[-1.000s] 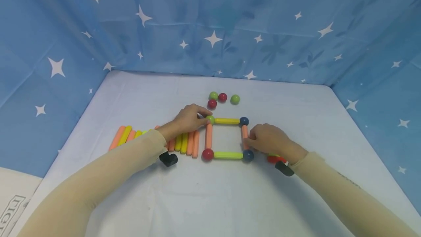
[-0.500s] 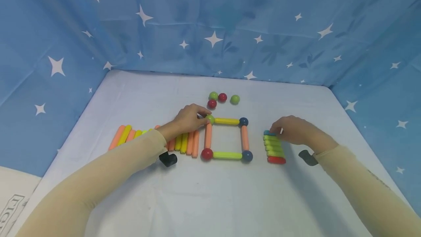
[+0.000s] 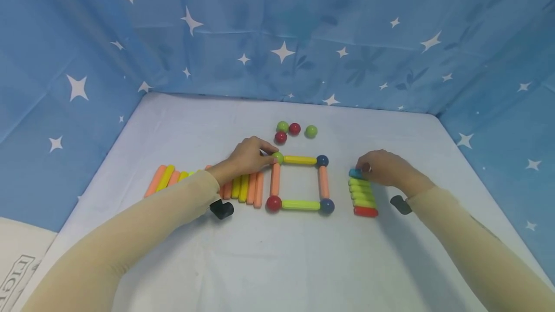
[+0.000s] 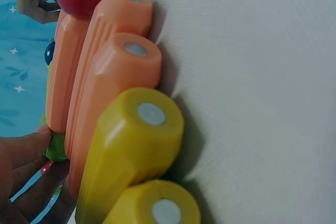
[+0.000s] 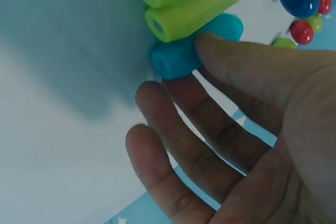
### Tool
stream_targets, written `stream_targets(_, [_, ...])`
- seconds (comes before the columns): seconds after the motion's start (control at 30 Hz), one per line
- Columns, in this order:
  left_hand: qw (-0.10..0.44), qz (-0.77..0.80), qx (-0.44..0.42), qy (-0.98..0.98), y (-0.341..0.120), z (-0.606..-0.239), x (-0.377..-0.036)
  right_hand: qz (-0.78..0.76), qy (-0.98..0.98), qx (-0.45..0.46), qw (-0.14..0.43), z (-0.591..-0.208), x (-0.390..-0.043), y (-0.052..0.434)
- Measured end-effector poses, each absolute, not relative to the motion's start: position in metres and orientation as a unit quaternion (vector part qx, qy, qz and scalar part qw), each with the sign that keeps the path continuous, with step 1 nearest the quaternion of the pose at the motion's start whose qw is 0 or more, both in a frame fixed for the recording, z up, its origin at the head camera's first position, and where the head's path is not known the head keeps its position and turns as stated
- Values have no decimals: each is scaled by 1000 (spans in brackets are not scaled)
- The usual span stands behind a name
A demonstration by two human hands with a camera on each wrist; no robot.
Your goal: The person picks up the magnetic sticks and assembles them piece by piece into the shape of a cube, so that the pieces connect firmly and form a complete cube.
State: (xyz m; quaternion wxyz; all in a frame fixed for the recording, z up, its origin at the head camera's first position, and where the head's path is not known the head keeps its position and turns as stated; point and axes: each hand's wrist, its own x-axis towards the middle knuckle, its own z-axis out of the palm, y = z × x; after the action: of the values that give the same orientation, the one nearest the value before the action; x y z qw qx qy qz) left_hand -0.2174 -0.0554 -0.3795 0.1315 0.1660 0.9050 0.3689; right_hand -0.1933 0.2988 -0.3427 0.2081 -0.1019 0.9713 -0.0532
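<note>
In the head view a square of magnetic rods and balls lies on the table. My left hand (image 3: 250,157) pinches the green ball (image 3: 278,158) at its far left corner between thumb and fingers. A red ball (image 3: 273,203) and two dark blue balls, one of them the near right ball (image 3: 327,206), form the other corners. Orange, yellow and lime rods join them. On the right, my right hand (image 3: 390,170) pinches a blue rod (image 5: 176,59) at the far end of a short row. Its thumb lies over the rod; the other fingers spread below.
Several lime rods (image 3: 361,193) and one red rod (image 3: 365,212) lie beside the blue one. Left of the square runs a row of orange and yellow rods (image 3: 258,189), partly hidden by my left arm. Loose green and red balls (image 3: 294,129) sit behind the square.
My right hand has left the orange rod on the square's right side, moved right to the short row and taken hold of the blue rod. The left hand stays at the green ball.
</note>
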Motion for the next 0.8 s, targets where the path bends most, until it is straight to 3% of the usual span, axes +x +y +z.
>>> stream_targets(0.2, [113,377,177,902,-57,-381,-218,-34,973,-124,189,-346,-197,292])
stream_targets(0.5, [119,386,183,896,-58,-383,-218,-68,979,-185,52,-330,-197,235])
stream_targets(0.8, [119,369,205,899,-58,-382,-221,-113,965,-213,107,-340,-193,175])
